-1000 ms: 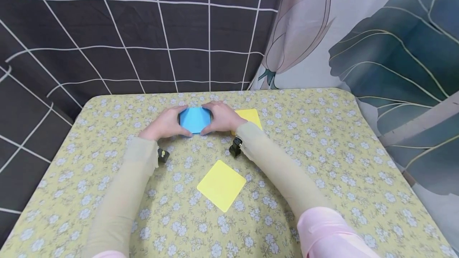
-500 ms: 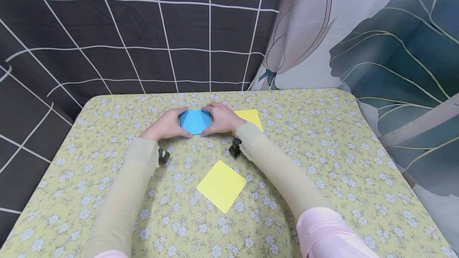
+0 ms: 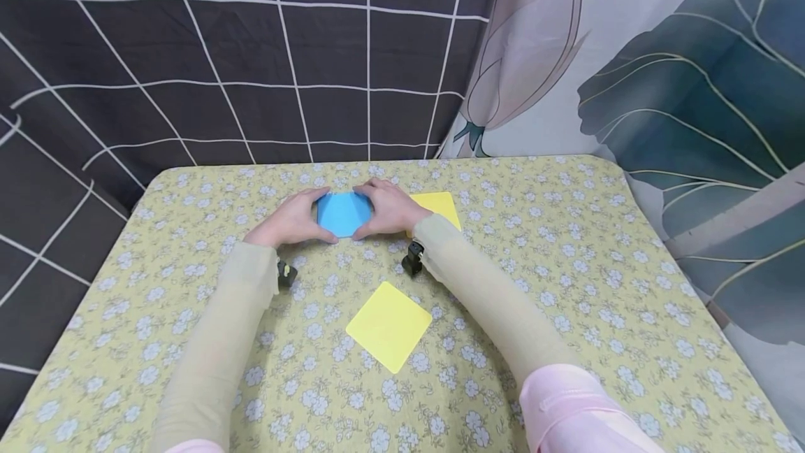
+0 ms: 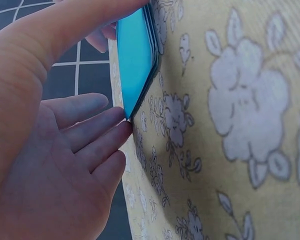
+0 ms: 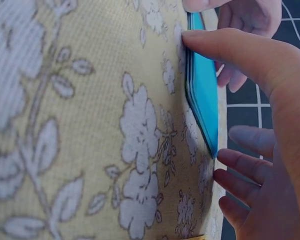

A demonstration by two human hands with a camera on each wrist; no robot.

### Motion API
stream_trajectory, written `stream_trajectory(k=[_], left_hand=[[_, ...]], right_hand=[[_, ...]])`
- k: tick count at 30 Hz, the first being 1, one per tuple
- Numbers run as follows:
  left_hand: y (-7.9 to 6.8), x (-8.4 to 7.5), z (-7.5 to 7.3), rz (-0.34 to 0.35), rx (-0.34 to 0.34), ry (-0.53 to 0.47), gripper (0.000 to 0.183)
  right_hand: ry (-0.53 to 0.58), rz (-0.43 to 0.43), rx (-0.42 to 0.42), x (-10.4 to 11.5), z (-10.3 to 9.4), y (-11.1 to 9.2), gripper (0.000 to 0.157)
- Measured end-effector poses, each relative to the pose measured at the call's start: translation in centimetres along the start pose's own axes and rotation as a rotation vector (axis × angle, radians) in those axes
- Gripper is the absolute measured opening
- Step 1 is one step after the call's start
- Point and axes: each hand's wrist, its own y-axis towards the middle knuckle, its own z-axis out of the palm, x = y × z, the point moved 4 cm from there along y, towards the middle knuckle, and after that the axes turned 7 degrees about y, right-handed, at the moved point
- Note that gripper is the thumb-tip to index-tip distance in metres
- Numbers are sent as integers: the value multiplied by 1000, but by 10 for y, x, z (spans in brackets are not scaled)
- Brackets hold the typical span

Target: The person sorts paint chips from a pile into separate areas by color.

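A stack of thin blue sheets (image 3: 344,214) lies flat on the flowered tablecloth near the far edge, its several layers showing at the side in both wrist views. My left hand (image 3: 292,218) holds it from the left, thumb along the near edge and fingertips at the side corner (image 4: 127,112). From the right, my right hand (image 3: 391,208) grips it the same way, with its thumb (image 5: 225,42) against the layered edge. Both thumbs come close together at the front. The hands cover the left and right corners in the head view.
A yellow square sheet (image 3: 390,327) with rounded corners lies nearer the body. Another yellow sheet (image 3: 440,208) is partly hidden behind the right wrist. A dark gridded curtain (image 3: 251,54) hangs behind the table, and a printed curtain (image 3: 679,89) hangs at the right.
The far edge of the blue stack has come down slightly since a second ago, and its top looks flatter. Both hands keep nearly the same place; the yellow sheets have not moved.
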Motion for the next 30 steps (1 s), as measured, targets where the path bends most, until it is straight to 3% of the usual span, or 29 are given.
stream_trajectory(k=[12,22,30], left_hand=[[-16,-7,0,15,-60,2,114],[-29,-22,5,86,-89,-4,108],[-39,-35,6,75,-72,10,106]], right_hand=[[137,26,-14,-3,-7,-24,109],[104,-3,-25,0,-11,-43,108],[85,-44,-27,7,-17,-57,109]])
